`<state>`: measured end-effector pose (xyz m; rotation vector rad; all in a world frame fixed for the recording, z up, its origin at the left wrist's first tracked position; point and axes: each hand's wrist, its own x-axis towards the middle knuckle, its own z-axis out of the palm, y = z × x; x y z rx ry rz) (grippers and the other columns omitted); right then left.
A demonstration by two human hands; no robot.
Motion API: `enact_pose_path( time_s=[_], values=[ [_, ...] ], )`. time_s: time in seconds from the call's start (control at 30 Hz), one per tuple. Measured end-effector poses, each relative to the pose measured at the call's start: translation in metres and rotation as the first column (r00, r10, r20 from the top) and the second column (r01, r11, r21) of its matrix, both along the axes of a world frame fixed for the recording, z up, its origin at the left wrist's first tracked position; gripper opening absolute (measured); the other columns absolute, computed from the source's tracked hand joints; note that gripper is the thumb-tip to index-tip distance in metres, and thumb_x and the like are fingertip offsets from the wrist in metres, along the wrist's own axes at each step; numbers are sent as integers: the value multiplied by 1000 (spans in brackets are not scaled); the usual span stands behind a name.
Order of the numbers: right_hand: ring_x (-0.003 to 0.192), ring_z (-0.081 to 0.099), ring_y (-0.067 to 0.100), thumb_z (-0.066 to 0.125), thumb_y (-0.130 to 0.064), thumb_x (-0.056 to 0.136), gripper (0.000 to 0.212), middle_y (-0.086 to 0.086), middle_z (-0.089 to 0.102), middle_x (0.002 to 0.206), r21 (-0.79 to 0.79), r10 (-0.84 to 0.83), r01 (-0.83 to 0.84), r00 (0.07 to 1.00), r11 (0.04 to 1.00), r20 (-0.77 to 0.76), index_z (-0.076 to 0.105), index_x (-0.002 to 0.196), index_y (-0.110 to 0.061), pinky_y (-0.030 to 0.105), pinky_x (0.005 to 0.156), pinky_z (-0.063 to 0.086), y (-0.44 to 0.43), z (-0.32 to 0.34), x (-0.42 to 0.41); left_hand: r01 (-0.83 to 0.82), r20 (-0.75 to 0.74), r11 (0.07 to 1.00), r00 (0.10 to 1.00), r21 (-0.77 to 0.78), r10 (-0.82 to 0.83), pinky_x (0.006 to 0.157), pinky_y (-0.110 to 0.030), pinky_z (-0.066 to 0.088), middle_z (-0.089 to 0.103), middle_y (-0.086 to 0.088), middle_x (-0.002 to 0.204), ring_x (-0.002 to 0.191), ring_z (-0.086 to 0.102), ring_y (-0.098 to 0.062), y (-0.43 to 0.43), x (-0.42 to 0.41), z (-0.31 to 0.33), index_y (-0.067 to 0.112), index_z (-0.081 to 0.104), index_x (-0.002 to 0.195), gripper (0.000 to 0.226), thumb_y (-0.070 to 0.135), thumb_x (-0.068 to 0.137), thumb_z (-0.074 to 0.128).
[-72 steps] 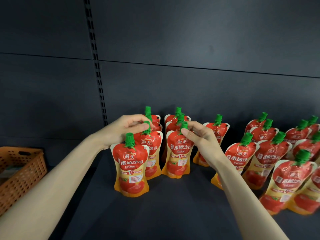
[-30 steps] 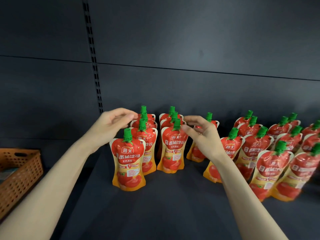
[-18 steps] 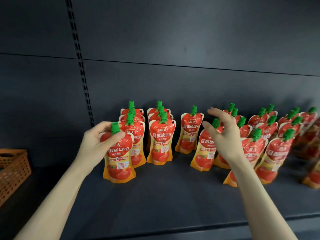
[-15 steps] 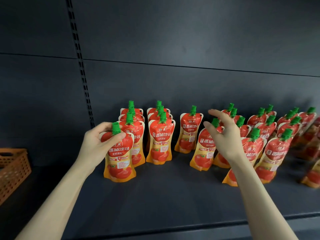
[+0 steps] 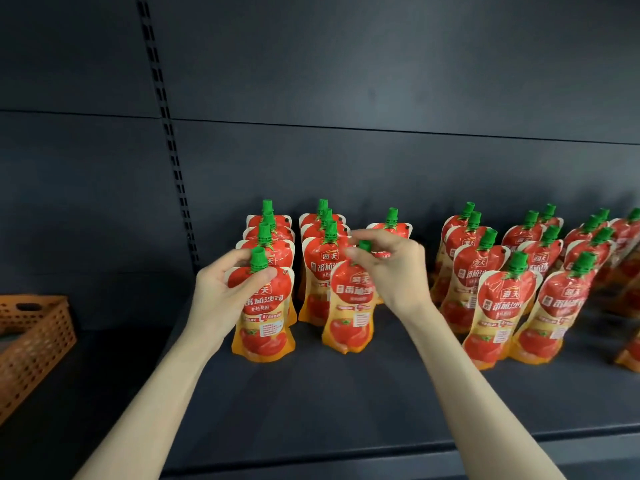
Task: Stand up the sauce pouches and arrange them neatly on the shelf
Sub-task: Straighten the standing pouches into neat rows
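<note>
Dark shelf (image 5: pixel 346 403), columned pouches (image 5: pixel 505 306). Right grip (image 5: pixel 391 268), pinching the cap (image 5: pixel 364 245), has brought a pouch (image 5: pixel 349 306) across to front column two; left grip (image 5: pixel 221 299) clasps column one's front pouch (image 5: pixel 263 317).

Cut off by the left edge: orange basket (image 5: pixel 34 337), contents too dim to tell. Mostly hidden behind the right hand (image 5: pixel 394 268): lone far pouch (image 5: pixel 393 226); half covered by its fingers (image 5: pixel 353 251), the cap of the near middle pouch (image 5: pixel 349 306). Covered by the left hand (image 5: pixel 221 296): left side of the near left pouch (image 5: pixel 266 313). Blurred and clipped at the right edge: far-right pouches (image 5: pixel 627 237).
</note>
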<state>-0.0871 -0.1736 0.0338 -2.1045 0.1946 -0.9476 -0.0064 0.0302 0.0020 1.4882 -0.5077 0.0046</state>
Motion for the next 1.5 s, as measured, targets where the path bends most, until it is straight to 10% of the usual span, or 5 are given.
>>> enact_pose_path(
  time_s=[0.37,1.03,1.5],
  values=[
    [106,63,10,76,-23,76,60,-2,63,118,477,234,-186,971,859,-41,45,128,-24,30,89,55,17,-77,0,-7,-158,1000,987,7,8,73,-21,53,71,10,98,95,66,-6,1,-12,-56,30,63,101,32,18,74,74],
    [104,53,-1,64,-20,87,48,-20,52,112,439,321,-170,900,882,-296,33,123,-27,8,77,46,21,-121,-4,43,-130,959,992,279,-7,84,-18,46,59,17,112,104,57,-1,4,-8,-93,29,44,122,51,21,80,72],
    [102,61,5,76,-19,78,47,-8,64,112,446,239,-110,939,888,-245,49,117,-18,20,83,53,21,-121,-10,-27,-97,956,994,291,58,77,-17,48,63,11,109,100,61,-6,8,-11,-92,24,51,114,44,20,77,75]
  ],
)
